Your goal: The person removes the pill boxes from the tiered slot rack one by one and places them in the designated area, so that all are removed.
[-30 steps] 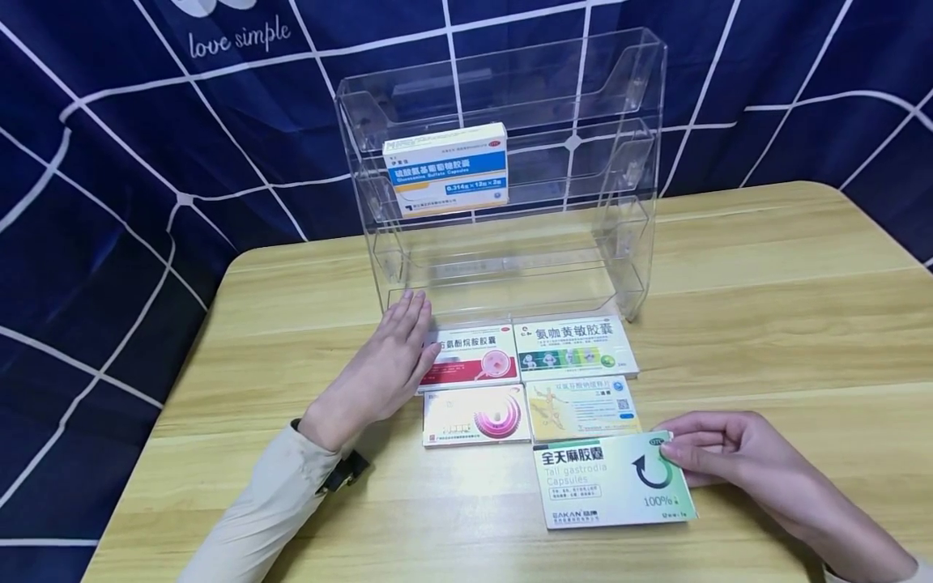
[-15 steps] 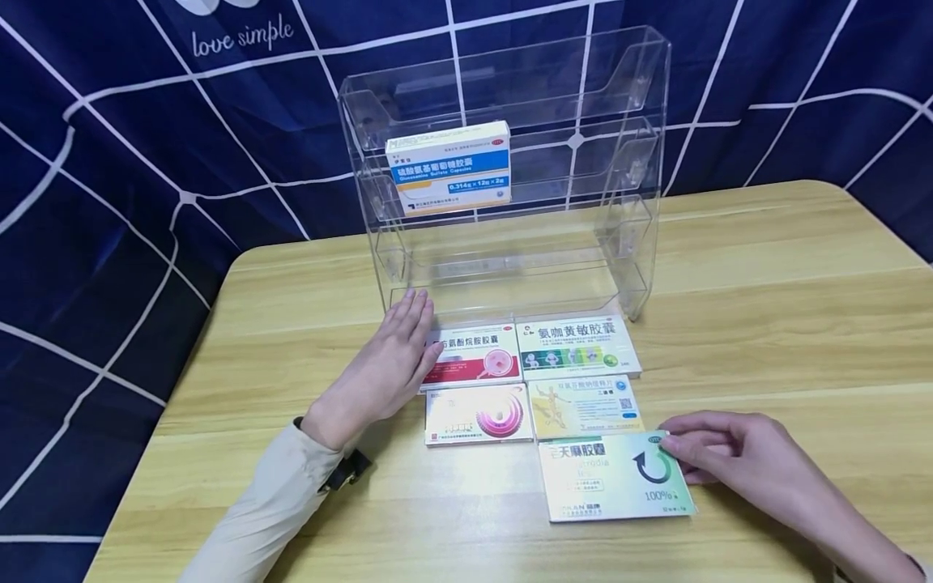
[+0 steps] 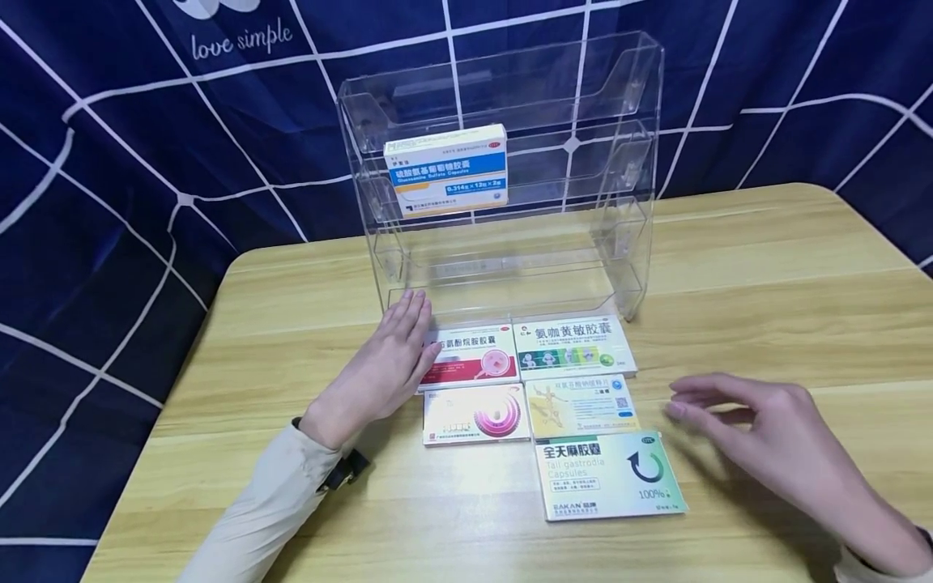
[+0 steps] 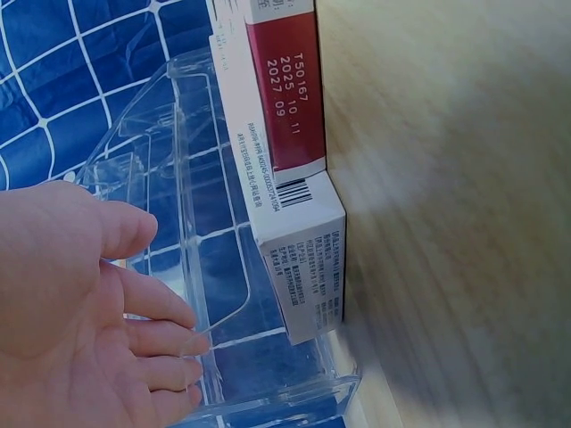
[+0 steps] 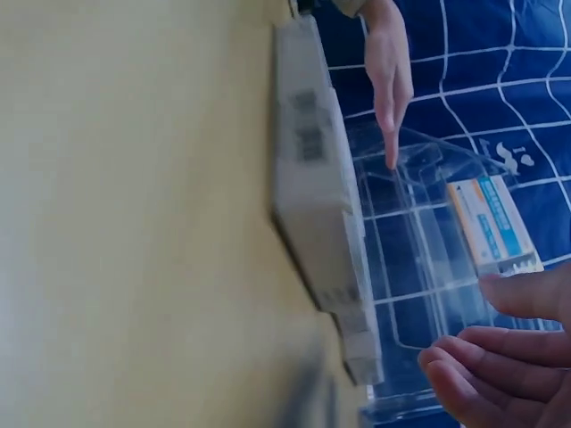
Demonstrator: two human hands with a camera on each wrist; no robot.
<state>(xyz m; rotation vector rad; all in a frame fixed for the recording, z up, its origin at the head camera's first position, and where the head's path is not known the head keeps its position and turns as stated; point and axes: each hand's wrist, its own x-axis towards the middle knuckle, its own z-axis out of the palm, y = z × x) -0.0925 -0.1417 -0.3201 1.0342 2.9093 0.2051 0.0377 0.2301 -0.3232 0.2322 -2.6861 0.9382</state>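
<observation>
In the head view, my left hand [image 3: 386, 364] lies with straight fingers against the left end of a medicine box with a red band [image 3: 477, 356], near the rack's lower left corner. My right hand [image 3: 761, 425] hovers right of the green-and-white Tall Gastrodia capsule box [image 3: 608, 478], apart from it, fingers loosely bent and holding nothing. Beyond that box lie a yellow-and-white medicine box [image 3: 579, 406], a white box with a pink ring [image 3: 474, 414] and a white box with green pictures [image 3: 572, 348], all flat and close together.
Behind the boxes stands a clear tiered plastic rack [image 3: 632, 243]. A blue-and-white glucosamine box [image 3: 448, 174] leans upright in its left part. A dark blue curtain with white lines [image 3: 124, 154] hangs behind and left of the wooden table [image 3: 773, 300].
The Tall Gastrodia box has slid slightly forward against the yellow-and-white box. My right hand has let go of it and moved up and to the right. The left hand stays put.
</observation>
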